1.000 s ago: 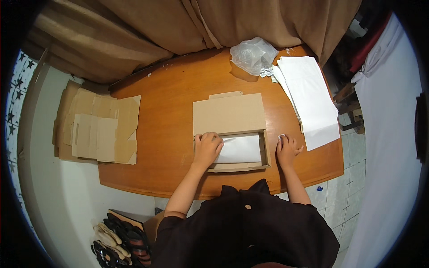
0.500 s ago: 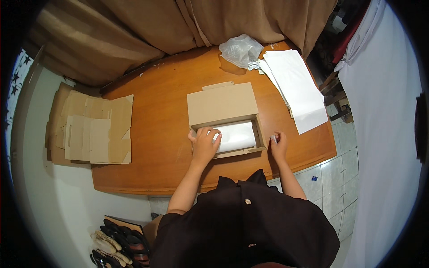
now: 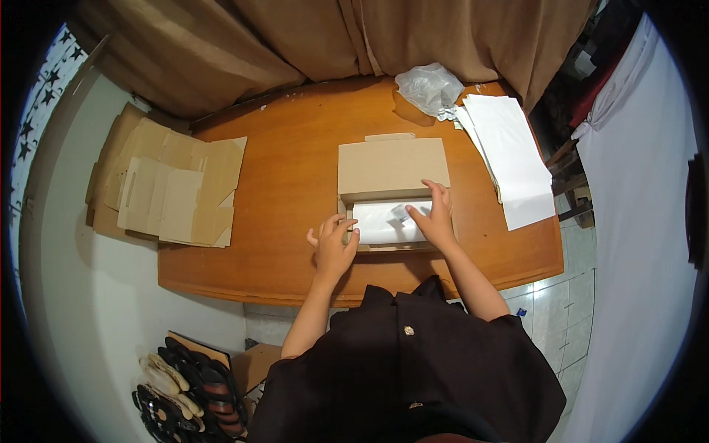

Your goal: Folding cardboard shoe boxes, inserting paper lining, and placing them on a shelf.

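An open brown cardboard box (image 3: 391, 166) sits in front of me with its lid raised on the far side. Inside lies a white wrapped bundle (image 3: 380, 230). My left hand (image 3: 336, 247) is at the box's left near corner, fingers spread and holding nothing. Over the right end of the box is my right hand (image 3: 439, 216), its thumb and fingers apart. Just by the thumb tip, above or on the white wrap, a small clear-and-grey packet (image 3: 401, 213) shows; whether it still touches the thumb is hard to tell.
Flattened cardboard boxes (image 3: 173, 188) are stacked at the table's left. White paper sheets (image 3: 509, 159) lie at the right, beside a crumpled clear plastic bag (image 3: 432, 88). A brown curtain (image 3: 317, 37) hangs behind the wooden table (image 3: 288, 162). Shoes (image 3: 196, 391) stand at lower left.
My right hand has moved left from beside the box to over it, bringing the small packet and opening its fingers. My left hand has drawn back slightly from the white bundle.
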`<state>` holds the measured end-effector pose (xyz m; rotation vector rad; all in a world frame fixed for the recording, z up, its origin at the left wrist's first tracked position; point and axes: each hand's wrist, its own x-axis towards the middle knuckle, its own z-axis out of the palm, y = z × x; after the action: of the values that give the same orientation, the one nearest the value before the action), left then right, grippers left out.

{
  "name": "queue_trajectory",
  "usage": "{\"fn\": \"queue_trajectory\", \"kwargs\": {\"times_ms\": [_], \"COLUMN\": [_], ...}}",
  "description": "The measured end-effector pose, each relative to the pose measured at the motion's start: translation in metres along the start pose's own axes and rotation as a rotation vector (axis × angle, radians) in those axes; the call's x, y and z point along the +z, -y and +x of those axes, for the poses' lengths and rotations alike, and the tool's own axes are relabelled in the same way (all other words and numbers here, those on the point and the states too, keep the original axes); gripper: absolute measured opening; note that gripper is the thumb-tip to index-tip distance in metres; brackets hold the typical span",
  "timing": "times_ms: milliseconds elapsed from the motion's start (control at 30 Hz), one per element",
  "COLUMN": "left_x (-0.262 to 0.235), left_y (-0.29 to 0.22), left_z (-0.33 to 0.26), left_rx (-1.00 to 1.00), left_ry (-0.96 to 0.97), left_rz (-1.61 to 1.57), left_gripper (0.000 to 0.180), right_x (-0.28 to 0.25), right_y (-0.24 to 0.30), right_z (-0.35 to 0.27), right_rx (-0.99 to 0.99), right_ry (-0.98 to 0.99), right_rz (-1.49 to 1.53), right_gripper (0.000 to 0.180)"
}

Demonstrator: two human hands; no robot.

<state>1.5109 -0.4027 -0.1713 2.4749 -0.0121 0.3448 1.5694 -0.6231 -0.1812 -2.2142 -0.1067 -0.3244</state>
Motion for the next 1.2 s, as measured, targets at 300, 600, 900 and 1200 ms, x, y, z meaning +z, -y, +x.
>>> {"fn": "queue_trajectory", "kwargs": {"times_ms": [300,600,900,1200], "left_x": [-0.008,0.011,0.04,0.064], "left_y": [0.015,0.021,0.031,0.058], "left_z": [-0.006,-0.021,-0.021,-0.039], "left_rx": [-0.02,0.097,0.173,0.183], "left_ry": [-0.014,0.254,0.307,0.033], "left_rz": [-0.01,0.097,0.06,-0.143], "left_gripper": [0.035,0.054,0.05,0.086], "right_x": [-0.003,-0.016,-0.037,-0.03], "right_y": [-0.022,-0.053,-0.044,-0.036], "right_z": [0.048,0.08,0.053,-0.005], "right_rx": [0.275,0.685,0.463,0.221], "right_ry": [-0.193,0.03,0.11,-0.052], "right_rz": [-0.088,0.508,0.697,0.789], "right_gripper": [0.074,0.083,0.073,0.082]}}
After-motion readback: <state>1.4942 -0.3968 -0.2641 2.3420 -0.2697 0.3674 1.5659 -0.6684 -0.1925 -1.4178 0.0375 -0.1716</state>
